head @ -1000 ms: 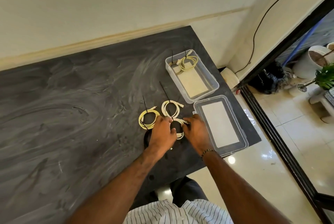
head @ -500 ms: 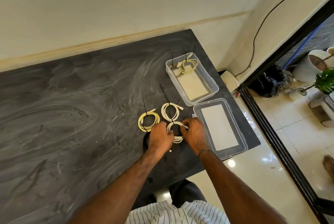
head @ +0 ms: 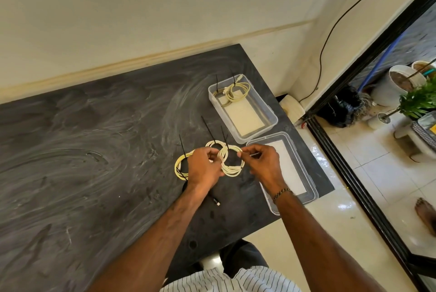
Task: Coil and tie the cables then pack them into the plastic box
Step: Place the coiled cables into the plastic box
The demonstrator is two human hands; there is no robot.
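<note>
Cream coiled cable (head: 232,162) hangs between our hands above the bench (head: 94,150): left hand (head: 204,165) grips its left edge, right hand (head: 263,162) pinches its right rim, its black tie pointing away from us.

A dark smeared surface (head: 94,150) carries a clear plastic box (head: 269,115), its lid (head: 309,188) beside it, two tied cable coils (head: 181,166) and a black cable (head: 215,201)

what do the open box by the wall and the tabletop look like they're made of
Box: looks like clear, slightly frosted plastic; the dark tabletop shows through its walls and the rim is thin and moulded.
Tabletop: dark grey with pale swirls, matte; could be stone or a stone-look laminate, the picture cannot settle which.
</note>
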